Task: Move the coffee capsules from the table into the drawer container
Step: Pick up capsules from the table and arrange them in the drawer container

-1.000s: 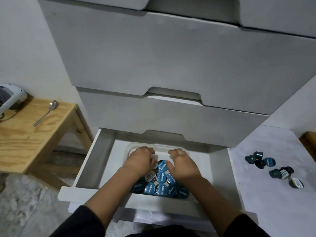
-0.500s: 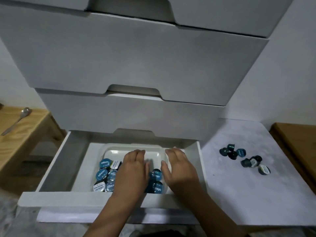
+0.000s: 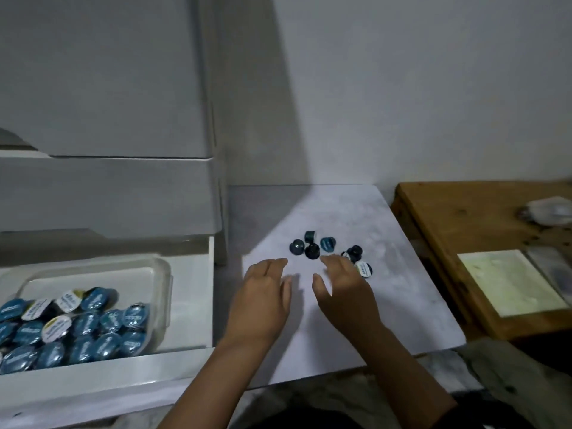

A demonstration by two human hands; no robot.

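Head view: both the left hand (image 3: 263, 300) and right hand (image 3: 343, 292) hover flat-fingered, holding nothing. Loose capsules (image 3: 312, 250) lie just beyond their fingertips; the container (image 3: 154, 274) sits left.

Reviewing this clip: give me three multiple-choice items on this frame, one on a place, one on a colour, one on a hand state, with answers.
1. Where are the loose capsules?
A. white table
B. wooden table
C. floor
2. Most capsule lids in the container are:
A. red
B. blue
C. yellow
3. The left hand is:
A. gripping a capsule
B. open, holding nothing
C. in the drawer

Answers: 1 A, they lie on the white table just beyond the right hand. 2 B, blue lids outnumber white. 3 B, fingers extended over the table.
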